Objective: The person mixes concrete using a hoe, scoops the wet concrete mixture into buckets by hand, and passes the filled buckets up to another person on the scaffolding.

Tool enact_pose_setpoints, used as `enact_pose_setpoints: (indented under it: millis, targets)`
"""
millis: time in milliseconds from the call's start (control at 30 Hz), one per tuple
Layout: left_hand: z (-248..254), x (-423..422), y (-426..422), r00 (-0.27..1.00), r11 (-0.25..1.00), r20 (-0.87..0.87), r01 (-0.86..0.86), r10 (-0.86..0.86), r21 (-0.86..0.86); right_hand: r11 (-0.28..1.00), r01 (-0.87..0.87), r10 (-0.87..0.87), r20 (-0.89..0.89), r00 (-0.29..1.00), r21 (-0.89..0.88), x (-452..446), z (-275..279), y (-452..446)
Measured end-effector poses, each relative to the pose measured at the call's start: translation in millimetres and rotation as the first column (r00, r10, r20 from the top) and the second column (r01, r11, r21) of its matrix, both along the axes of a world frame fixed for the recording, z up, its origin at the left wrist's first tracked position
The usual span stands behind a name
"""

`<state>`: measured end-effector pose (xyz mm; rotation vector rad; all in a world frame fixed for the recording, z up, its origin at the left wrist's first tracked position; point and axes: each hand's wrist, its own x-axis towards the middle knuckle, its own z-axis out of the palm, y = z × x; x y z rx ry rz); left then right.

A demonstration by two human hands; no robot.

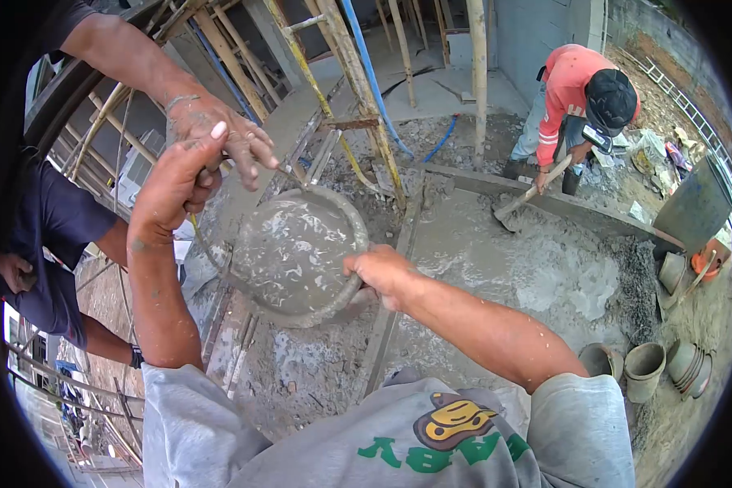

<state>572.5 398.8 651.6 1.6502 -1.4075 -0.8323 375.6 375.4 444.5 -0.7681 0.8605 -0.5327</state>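
My right hand (378,275) grips the right rim of a round basin (359,224) of wet grey cement mix (297,252). The basin looks nearly full. My left hand (189,183) is raised beyond the basin's left side, fingers curled and thumb up. A thin yellowish cord (206,248) runs from just below that fist toward the basin's left side; whether the fingers hold it is hidden. Right behind my left hand, overlapping it in view, is a co-worker's muddy hand (220,130) with its fingers reaching toward the basin's far rim.
A person in a red shirt (573,89) works a hoe (512,213) in a trough of wet mix (472,268). Bamboo poles (481,81) and a yellow-stained ladder-like frame (342,106) stand ahead. Buckets (645,370) and a large drum (695,203) are at right. Another person's legs (73,220) are at left.
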Motion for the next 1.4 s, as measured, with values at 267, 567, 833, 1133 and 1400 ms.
enact_pose_setpoints:
  millis: [267,567,833,1133,1400]
  targets:
    - [38,161,-7,0.966,0.960,-0.017,-0.260,0.260,-0.100,0.980,-0.042,0.052,0.048,0.998,-0.195,90,44,-12]
    - [35,225,32,0.892,0.886,0.110,-0.409,0.438,-0.218,0.672,-0.110,0.010,-0.140,0.990,-0.732,35,-10,-11]
    - [-49,115,1,0.296,0.432,0.339,-0.355,0.893,-0.829,0.940,0.324,-0.212,-0.921,0.328,-0.101,-310,-387,127]
    - [-557,-422,25,0.700,0.660,0.152,0.545,-0.697,0.518,0.611,0.780,0.012,-0.987,0.160,0.134,-620,-523,433]
    - [-806,-829,179,0.553,0.261,-0.421,0.777,-0.719,0.573,0.524,0.802,-0.298,-0.944,-0.144,-0.288,-803,-653,407]
